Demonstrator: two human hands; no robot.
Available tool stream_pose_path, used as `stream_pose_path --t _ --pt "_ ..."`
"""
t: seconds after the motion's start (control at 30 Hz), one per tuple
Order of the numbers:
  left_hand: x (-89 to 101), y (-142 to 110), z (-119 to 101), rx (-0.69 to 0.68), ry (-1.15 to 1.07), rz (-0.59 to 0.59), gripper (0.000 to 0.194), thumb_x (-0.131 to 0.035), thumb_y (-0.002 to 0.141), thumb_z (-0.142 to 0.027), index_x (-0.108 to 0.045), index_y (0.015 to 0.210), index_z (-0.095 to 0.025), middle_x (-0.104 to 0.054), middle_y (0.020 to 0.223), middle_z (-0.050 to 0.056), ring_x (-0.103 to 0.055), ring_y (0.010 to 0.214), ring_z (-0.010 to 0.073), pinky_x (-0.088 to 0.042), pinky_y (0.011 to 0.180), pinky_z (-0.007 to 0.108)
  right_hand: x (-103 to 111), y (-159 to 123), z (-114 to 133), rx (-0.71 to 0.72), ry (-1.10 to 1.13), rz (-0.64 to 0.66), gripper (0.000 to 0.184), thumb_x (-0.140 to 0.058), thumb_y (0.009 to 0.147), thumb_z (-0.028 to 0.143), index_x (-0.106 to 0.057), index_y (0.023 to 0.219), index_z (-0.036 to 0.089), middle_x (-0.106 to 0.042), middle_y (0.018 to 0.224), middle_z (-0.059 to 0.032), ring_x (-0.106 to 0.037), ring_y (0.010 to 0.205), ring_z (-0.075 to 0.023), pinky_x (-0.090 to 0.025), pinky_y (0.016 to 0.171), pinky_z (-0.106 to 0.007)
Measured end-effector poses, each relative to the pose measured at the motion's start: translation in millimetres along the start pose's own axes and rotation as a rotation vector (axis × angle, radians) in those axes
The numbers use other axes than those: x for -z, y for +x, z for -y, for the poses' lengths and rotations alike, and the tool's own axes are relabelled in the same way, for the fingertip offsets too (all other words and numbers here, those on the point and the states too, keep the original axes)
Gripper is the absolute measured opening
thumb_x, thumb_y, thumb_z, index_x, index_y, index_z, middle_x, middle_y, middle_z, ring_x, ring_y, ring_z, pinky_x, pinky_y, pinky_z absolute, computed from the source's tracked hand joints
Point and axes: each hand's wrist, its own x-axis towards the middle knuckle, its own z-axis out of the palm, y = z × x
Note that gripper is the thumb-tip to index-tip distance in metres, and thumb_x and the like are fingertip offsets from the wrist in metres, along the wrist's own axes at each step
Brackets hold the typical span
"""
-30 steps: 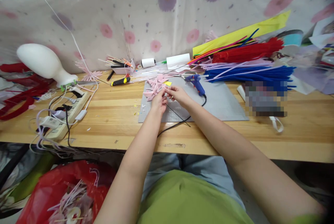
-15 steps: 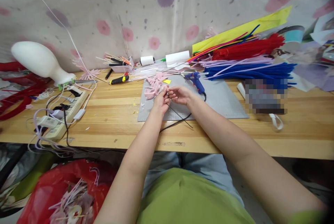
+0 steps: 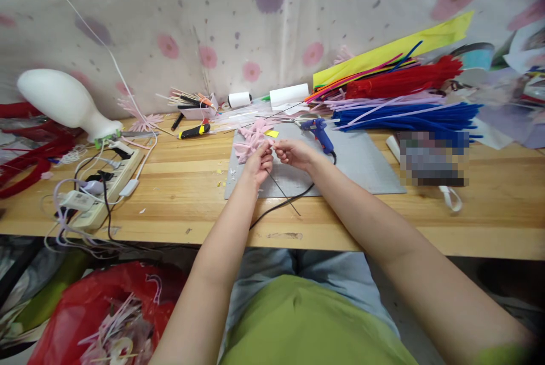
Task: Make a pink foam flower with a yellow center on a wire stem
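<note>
My left hand [image 3: 260,164] is closed around the base of a pink pipe-cleaner flower [image 3: 252,139] with fuzzy looped petals. Its thin dark wire stem [image 3: 284,194] sticks out below the fist, slanting toward the table's front edge. Close beside it, my right hand [image 3: 294,154] pinches a pink end of the flower between thumb and fingertips. Both hands are above a grey cutting mat [image 3: 366,169]. Just beyond the right hand lies a blue hot glue gun [image 3: 320,135], and a small yellow piece [image 3: 271,134] is behind the flower.
Blue pipe cleaners [image 3: 404,116] and red ones [image 3: 404,78] are heaped at the back right. A yellow-black utility knife [image 3: 195,130] lies left of the mat. Further left are a power strip [image 3: 108,186] and a white foam head [image 3: 63,101]. A black cord [image 3: 276,206] crosses the front.
Both hands have shifted slightly; the flower has turned, its petals showing fuller, and the stem's lower end has swung left and toward me. The right hand stays pinched beside the left.
</note>
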Motion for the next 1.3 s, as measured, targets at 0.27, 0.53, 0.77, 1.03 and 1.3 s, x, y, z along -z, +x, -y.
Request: stream_pose_path --t 0.27,0.53,0.77,1.03,1.3 --pt "14.4 -9.0 -14.7 0.177 -0.066 0.009 0.029 -0.044 0.093 -0.029 -0.056 0.073 -0.011 -0.054 0.057 -0.001 -0.024 0.032 -0.0024 -0.012 0.026 0.008 14.0 7.9 -3.3 0.113 -0.252 0.09 0.02 -0.069 0.066 0.026 -0.053 0.065 0.015 -0.048 0.053 0.0045 -0.038 0.045 -0.0041 -0.025 0.041 -0.018" --pt "18.4 -5.1 -10.1 0.169 -0.059 -0.02 0.024 -0.048 0.091 -0.029 -0.056 0.075 -0.012 -0.054 0.059 -0.002 -0.028 0.032 -0.0029 -0.011 0.026 0.007 15.2 8.2 -10.0 0.212 -0.331 0.169 0.017 -0.065 0.064 0.028 -0.052 0.062 0.017 -0.043 0.049 0.0061 -0.034 0.044 -0.0048 -0.024 0.042 -0.019" --pt "21.4 -7.1 -6.9 0.066 0.018 -0.08 0.013 -0.059 0.083 -0.014 -0.05 0.074 -0.014 -0.05 0.059 -0.006 -0.027 0.034 -0.0035 -0.01 0.028 0.006 14.3 10.7 -11.7 0.275 -0.347 -0.054 0.018 -0.065 0.066 0.028 -0.052 0.062 0.017 -0.046 0.05 0.0059 -0.037 0.044 -0.0045 -0.026 0.043 -0.019" --pt "37.2 -7.1 -16.3 -0.062 -0.103 -0.015 0.015 -0.056 0.085 -0.011 -0.048 0.073 -0.014 -0.045 0.06 -0.006 -0.032 0.039 -0.0026 -0.011 0.03 0.006 71.2 -21.5 11.8 0.399 -0.623 -0.504 0.029 -0.065 0.072 0.041 -0.05 0.06 0.02 -0.046 0.049 0.0025 -0.04 0.046 -0.009 -0.029 0.046 -0.024" --pt "45.2 -4.0 -21.8 -0.154 -0.11 -0.028 0.02 -0.049 0.089 -0.009 -0.046 0.069 -0.013 -0.046 0.06 -0.005 -0.032 0.038 -0.0034 -0.011 0.029 0.006 113.6 -10.7 5.8 0.398 -1.149 -1.0 0.046 -0.072 0.062 0.057 -0.058 0.084 0.018 -0.062 0.094 -0.0148 -0.055 0.097 -0.0307 -0.043 0.081 -0.042"
